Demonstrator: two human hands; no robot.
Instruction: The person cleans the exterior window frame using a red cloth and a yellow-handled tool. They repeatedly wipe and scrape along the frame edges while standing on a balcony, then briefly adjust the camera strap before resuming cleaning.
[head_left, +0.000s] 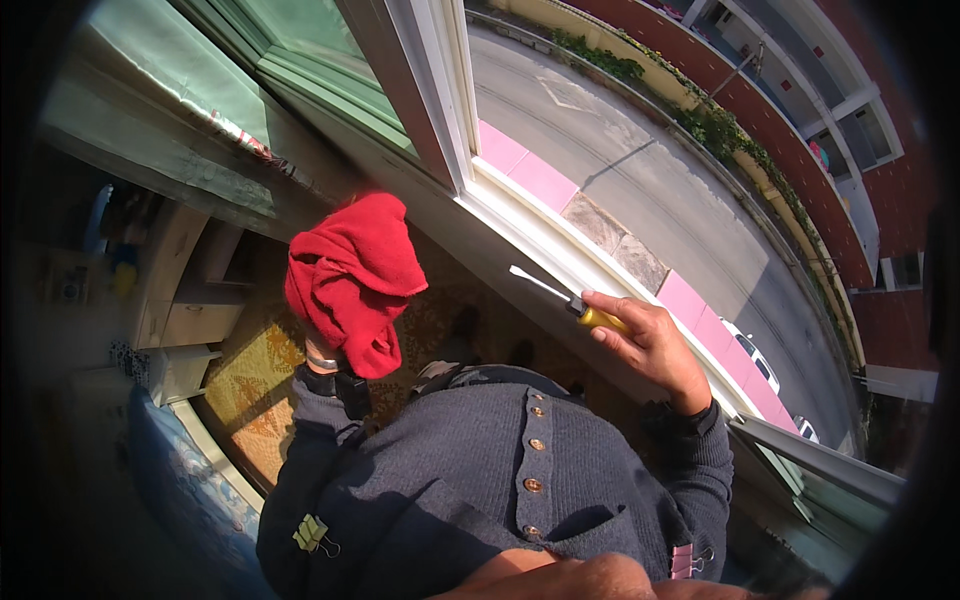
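Observation:
A red cloth (352, 281) is bunched over my left hand (318, 348), hiding the fingers; only skin near the wrist shows below it. That arm is raised inside the room, left of the open window. In my right hand (651, 346) is a flat-blade screwdriver, gripped by its yellow handle (606, 321). Its bare metal shaft (541, 282) points up and left, with the tip apart from the frame. The white window sill track (555, 241) runs just beyond the screwdriver, close to my right knuckles.
Outside the open window, a pink-tiled ledge (536, 176) lies above a street (637, 180). A glazed sash (330, 60) stands at upper left, another pane (825, 469) at lower right. Curtain fabric (172, 142) hangs left. Drawers (196, 319) and a blue-patterned bed (187, 480) are indoors.

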